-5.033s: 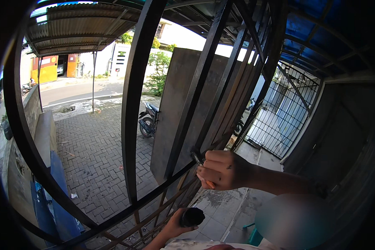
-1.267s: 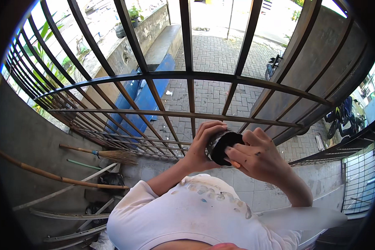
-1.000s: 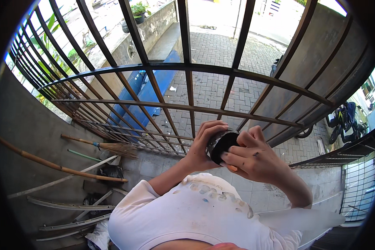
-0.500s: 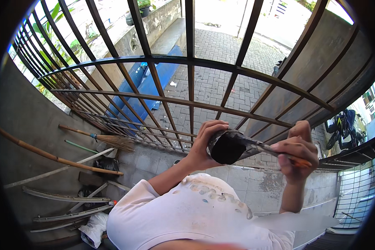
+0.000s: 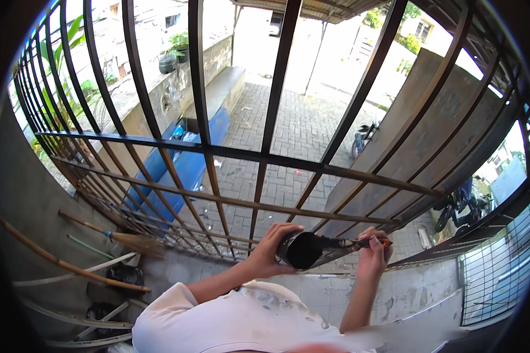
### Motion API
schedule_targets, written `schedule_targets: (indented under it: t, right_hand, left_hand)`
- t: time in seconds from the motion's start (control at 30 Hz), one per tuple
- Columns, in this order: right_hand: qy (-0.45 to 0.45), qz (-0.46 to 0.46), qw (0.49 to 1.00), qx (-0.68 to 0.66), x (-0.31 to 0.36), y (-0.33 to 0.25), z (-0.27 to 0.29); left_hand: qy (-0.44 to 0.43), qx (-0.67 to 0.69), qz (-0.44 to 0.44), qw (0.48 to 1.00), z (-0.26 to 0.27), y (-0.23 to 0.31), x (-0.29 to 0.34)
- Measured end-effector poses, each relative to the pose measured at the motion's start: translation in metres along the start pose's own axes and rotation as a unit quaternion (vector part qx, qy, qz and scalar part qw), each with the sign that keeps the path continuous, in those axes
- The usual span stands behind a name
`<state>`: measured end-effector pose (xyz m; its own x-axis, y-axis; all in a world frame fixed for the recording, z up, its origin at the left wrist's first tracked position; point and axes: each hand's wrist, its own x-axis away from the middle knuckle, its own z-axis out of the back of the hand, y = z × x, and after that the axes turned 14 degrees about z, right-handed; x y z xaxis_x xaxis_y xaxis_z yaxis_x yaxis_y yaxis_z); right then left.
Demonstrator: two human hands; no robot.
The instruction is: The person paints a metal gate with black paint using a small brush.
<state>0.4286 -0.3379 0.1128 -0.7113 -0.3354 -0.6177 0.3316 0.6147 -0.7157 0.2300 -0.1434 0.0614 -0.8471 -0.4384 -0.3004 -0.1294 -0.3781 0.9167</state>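
Note:
My left hand (image 5: 267, 254) is wrapped round the side of a small paint can (image 5: 302, 252) with a black inside, its mouth tilted toward me. My right hand (image 5: 375, 252) grips the orange-tipped handle of a paintbrush (image 5: 348, 243). The brush lies roughly level, its dark bristle end at the can's right rim; whether it touches the rim I cannot tell. Both hands are in front of my stained white shirt, close to a dark metal bar grille (image 5: 259, 157).
Against the left wall lean a straw broom (image 5: 132, 242), a bamboo pole (image 5: 70, 267) and several strips. Beyond the grille are a blue bench-like object (image 5: 185, 170), brick paving (image 5: 265, 117) and a grey panel (image 5: 406, 117). A motorcycle (image 5: 462, 209) stands at right.
The view has tipped upward, showing more of the yard beyond the grille. Both hands appear lower and smaller, and my right hand is closer to the can. Both keep their hold.

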Motion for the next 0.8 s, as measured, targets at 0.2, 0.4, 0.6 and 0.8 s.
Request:
schedule_targets:
  t: [0.2, 0.4, 0.6, 0.8]
  right_hand:
    - [0.138, -0.025, 0.985, -0.099, -0.013, -0.018, -0.004]
    - [0.133, 0.162, 0.974, -0.091, -0.086, -0.113, -0.039]
    - [0.029, 0.577, 0.733, 0.358, -0.162, -0.208, -0.147]
    - [-0.223, 0.674, 0.288, 0.643, -0.188, -0.198, -0.258]
  left_hand:
    - [-0.097, 0.137, 0.050, 0.985, 0.015, -0.012, -0.004]
    - [-0.146, 0.153, 0.063, 0.975, 0.039, -0.030, -0.004]
    - [-0.191, 0.184, 0.076, 0.961, 0.059, -0.058, 0.001]
    - [-0.181, 0.197, 0.108, 0.958, 0.080, -0.068, 0.012]
